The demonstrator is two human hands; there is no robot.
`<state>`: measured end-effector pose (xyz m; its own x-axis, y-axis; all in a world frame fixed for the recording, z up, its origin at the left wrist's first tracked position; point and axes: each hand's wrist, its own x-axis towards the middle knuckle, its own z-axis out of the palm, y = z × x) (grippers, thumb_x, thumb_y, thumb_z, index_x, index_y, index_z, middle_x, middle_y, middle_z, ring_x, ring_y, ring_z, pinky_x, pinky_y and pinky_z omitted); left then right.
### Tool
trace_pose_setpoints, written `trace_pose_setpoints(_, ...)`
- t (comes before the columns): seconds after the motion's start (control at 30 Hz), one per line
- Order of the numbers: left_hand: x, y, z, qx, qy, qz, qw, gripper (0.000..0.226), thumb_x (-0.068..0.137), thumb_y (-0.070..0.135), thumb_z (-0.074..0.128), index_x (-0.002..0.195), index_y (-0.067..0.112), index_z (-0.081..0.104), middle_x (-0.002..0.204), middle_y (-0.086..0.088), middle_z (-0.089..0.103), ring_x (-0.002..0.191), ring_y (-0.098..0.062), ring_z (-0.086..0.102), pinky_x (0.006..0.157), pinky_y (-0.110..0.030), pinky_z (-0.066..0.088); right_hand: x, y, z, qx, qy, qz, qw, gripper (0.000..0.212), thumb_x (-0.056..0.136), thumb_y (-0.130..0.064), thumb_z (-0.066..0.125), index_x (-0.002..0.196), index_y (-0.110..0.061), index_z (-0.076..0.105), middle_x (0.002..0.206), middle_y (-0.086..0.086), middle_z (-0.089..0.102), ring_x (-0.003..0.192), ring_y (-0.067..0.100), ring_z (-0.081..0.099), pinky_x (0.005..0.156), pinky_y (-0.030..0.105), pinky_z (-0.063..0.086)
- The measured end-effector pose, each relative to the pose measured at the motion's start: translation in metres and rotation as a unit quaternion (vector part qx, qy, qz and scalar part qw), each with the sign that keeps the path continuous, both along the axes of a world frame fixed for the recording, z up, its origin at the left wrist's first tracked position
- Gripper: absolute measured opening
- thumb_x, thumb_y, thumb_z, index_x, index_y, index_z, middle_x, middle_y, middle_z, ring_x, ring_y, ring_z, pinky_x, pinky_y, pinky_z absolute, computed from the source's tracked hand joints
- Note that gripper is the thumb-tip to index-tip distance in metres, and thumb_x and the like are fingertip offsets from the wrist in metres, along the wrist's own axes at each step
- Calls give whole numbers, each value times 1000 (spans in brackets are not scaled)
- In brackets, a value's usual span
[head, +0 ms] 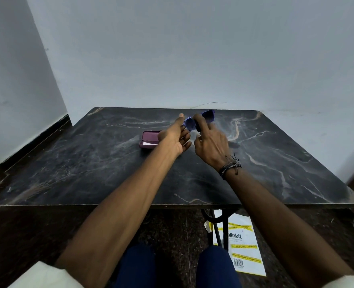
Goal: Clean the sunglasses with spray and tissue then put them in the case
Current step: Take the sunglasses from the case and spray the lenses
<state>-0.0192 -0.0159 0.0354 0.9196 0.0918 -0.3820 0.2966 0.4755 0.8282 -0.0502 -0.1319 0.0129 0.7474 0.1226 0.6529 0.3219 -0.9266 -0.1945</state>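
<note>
Purple-framed sunglasses (208, 117) are held up over the far middle of the black marble table (89, 163). My left hand (176, 138) grips them at the left lens, thumb on top and fingers beneath. My right hand (211, 146) is closed around a small black spray bottle (197, 127), held close against the middle of the glasses with a finger on top. The bottle is mostly hidden by my fingers. An open purple case (147, 136) lies on the table just left of my left hand, with something white inside it.
A small dark object (233, 144) lies on the table right of my right hand. A white and yellow package (242, 246) lies on the floor under the table's near edge, by a black table leg. Walls close in behind and to the left.
</note>
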Motion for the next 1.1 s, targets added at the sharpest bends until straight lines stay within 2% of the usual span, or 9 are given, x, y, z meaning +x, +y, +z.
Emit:
trace_pose_setpoints(0.17,-2,1,0,5,5,-2,1000,37,77,48,79,81,13,69,63,0,65,51,-14,59,56,-29,54,-3,0,0,0,2,-2,1000,64,78,-3,52,132,-29,31,90,11,53,53,26,49,45,32,42)
trace_pose_setpoints(0.37,-4,4,3,8,14,-10,1000,36,77,48,79,75,14,66,61,1,62,53,-15,58,62,-31,55,-2,-11,4,15,1,-23,1000,61,79,-4,50,131,-29,33,84,10,55,54,23,46,48,25,29)
trace_pose_setpoints(0.53,-4,7,4,9,21,-13,1000,37,76,48,79,74,14,65,60,1,61,52,-14,56,58,-30,52,4,-25,14,49,-20,-76,996,60,82,-6,47,136,-29,34,84,7,50,55,25,42,48,25,21)
trace_pose_setpoints(0.63,-5,5,4,7,20,-20,1000,37,77,48,79,75,14,65,61,1,61,53,-15,57,60,-31,52,6,-30,15,46,-2,-77,996,55,81,-4,46,130,-30,38,84,8,51,51,21,38,46,23,16)
trace_pose_setpoints(0.77,-6,2,3,6,20,-28,999,37,76,48,79,74,14,65,60,1,61,53,-15,58,61,-31,53,8,-34,10,43,7,-88,995,55,78,-2,45,125,-31,41,84,9,56,55,25,47,46,23,21)
trace_pose_setpoints(0.9,-6,3,2,10,23,-25,999,37,76,48,79,73,14,65,60,0,63,53,-15,59,59,-31,53,6,-36,8,55,8,-104,993,60,80,-2,47,134,-25,39,77,8,47,54,25,42,51,27,26)
trace_pose_setpoints(1.03,-7,2,1,7,28,-26,999,37,77,47,79,72,14,64,60,0,62,52,-14,57,59,-32,53,6,-38,7,45,14,-111,993,54,79,-1,47,128,-24,39,77,9,47,51,19,35,52,28,25)
trace_pose_setpoints(1.1,-7,2,1,7,28,-24,999,37,77,47,79,71,13,64,60,0,62,52,-15,57,58,-32,53,6,-37,6,47,12,-110,993,55,79,-1,47,128,-25,39,78,10,48,51,20,38,52,29,28)
